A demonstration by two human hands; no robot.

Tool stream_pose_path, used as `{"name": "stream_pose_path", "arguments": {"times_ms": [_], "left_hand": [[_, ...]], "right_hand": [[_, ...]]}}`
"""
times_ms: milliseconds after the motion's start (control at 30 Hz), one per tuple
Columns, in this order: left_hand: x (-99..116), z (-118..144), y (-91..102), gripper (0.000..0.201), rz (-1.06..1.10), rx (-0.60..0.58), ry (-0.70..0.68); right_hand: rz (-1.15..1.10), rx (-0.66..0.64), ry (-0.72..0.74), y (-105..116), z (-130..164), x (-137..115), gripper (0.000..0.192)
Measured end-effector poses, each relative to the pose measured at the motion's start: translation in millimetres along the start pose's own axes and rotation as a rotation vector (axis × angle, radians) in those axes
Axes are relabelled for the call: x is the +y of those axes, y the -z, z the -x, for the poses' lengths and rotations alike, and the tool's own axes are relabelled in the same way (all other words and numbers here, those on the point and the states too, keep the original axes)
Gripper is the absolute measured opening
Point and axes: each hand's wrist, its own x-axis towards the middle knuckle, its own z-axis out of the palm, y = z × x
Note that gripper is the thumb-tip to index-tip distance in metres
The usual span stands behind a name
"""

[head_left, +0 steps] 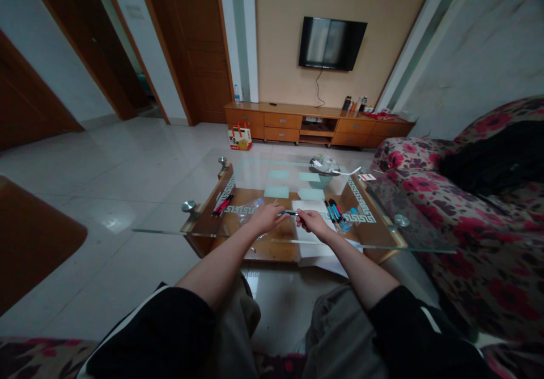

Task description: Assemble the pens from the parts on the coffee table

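Note:
Over the glass coffee table, a slim pen [289, 213], dark with some blue, spans the gap between my two hands. One end sits in the fingertips of my left hand [267, 218], which is closed on it. At the other end, the fingers of my right hand [313, 224] pinch it. To the left lie several red and black pens [222, 205]. On the right are several blue and black pens [335, 211]. White paper [302, 204] shows beneath and behind my right hand. Clear plastic [247, 211] lies beside my left hand, partly hidden by it.
A basket [323, 179] stands toward the back right of the glass table [255, 166], near a red and white card [367, 177]. A bottle with a blue cap [346, 226] is right of the paper. A flowered sofa [471, 243] borders the right side.

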Motion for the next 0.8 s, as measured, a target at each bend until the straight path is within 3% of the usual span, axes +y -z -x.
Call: {"name": "stream_pose_path", "arguments": {"times_ms": [333, 800], "left_hand": [[2.7, -1.8, 4.1, 0.045, -0.092, -0.106, 0.002], [4.6, -1.1, 5.1, 0.045, -0.127, -0.103, -0.017]], "right_hand": [[0.016, 0.020, 0.043, 1.1, -3.1, 2.5, 0.053], [0.026, 0.010, 0.059, 2.4, 0.5, -2.3, 0.053]]}}
